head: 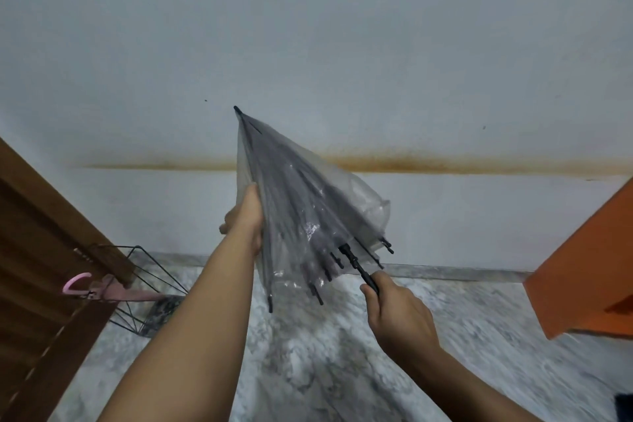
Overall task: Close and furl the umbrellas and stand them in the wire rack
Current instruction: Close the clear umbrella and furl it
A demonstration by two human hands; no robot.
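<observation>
While my right hand [397, 310] grips the black handle [368, 276] of the clear umbrella [301, 209], my left hand [245, 217] wraps around the loose plastic canopy about halfway up its length, thumb on top and fingers curled behind the folds. I hold the umbrella out in front of me in the air, well above the marbled floor [325, 370]. Its long axis runs on a slant: the black tip [237, 110] points up and away to the left toward the pale wall [308, 27], and the handle end comes down and back toward my right. The ribs are drawn in, but the canopy billows out on the right side, so I judge it closed and not yet furled.

What the coming move turns on is the wire rack [144, 284]. It lies low and to the left of my left forearm, at the foot of the wall beside the brown wooden door [44, 250], well apart from the umbrella. A pink umbrella [102, 289] with its crook handle already sits there. My left hand is the nearer one to the rack. To stand this umbrella there I would have to swing the tip down and leftward, which nearly reverses the way it points now.

An orange panel [589, 277] juts in at the right edge. I can read no brand, label or writing anywhere.
</observation>
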